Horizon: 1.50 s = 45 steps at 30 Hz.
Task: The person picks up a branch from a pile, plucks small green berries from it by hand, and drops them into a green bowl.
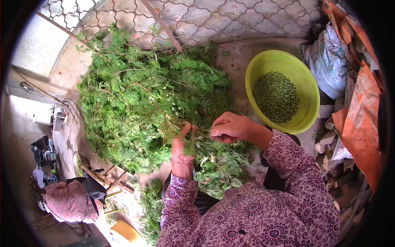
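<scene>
My left hand (182,150) is closed around a leafy evergreen sprig (190,138) in front of the large heap. To its right, my right hand (232,126) is closed with thumb and fingertips pinched together; what lies inside the fingers is hidden. A heap of cut evergreen branches (123,99) spreads ahead and to the left, with small pale green cones showing among the foliage. Beyond my right hand stands a yellow-green basin (307,86), partly filled with small round green cones (276,96).
A wavy metal grille (230,20) runs along the back. White sacks (327,61), an orange sheet (362,127) and chopped wood (343,181) line the right side. Another person (70,201) sits at lower left, near a wooden stool (117,179) and a yellow tub (125,231).
</scene>
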{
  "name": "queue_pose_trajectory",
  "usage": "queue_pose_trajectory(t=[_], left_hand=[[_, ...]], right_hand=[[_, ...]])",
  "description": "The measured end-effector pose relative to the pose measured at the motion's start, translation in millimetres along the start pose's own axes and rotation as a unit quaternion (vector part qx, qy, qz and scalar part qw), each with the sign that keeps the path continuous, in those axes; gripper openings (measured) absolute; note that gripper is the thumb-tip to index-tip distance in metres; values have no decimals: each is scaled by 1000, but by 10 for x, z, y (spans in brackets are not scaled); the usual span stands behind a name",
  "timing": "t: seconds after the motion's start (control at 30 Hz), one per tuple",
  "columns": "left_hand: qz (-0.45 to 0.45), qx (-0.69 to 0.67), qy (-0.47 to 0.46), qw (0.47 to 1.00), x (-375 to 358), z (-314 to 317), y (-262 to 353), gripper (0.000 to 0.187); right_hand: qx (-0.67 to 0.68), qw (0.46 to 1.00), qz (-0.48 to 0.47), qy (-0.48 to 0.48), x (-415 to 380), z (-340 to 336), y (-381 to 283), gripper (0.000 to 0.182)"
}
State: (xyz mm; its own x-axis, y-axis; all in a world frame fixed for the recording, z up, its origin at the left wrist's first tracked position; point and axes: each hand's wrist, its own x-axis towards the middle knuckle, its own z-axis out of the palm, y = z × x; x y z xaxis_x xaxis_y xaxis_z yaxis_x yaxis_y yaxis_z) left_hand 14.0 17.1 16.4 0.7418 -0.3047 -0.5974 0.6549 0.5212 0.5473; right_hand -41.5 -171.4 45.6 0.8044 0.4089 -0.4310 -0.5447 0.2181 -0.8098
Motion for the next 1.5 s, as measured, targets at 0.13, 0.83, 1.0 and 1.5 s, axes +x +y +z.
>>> queue_pose_trajectory(t=[0.13, 0.83, 1.0, 1.5], left_hand=[[70, 52, -36, 996, -47, -19, 126, 7], [-31, -34, -28, 999, 56, 78, -57, 14], [4, -47, -53, 997, 119, -2, 41, 14], [-43, -56, -52, 996, 21, 151, -26, 8]], right_hand=[[20, 999, -44, 16, -104, -120, 80, 12], [-127, 974, -153, 108, 101, -11, 206, 20], [-120, 977, -131, 116, 19, -98, 218, 17], [35, 995, -70, 56, 120, 45, 267, 31]])
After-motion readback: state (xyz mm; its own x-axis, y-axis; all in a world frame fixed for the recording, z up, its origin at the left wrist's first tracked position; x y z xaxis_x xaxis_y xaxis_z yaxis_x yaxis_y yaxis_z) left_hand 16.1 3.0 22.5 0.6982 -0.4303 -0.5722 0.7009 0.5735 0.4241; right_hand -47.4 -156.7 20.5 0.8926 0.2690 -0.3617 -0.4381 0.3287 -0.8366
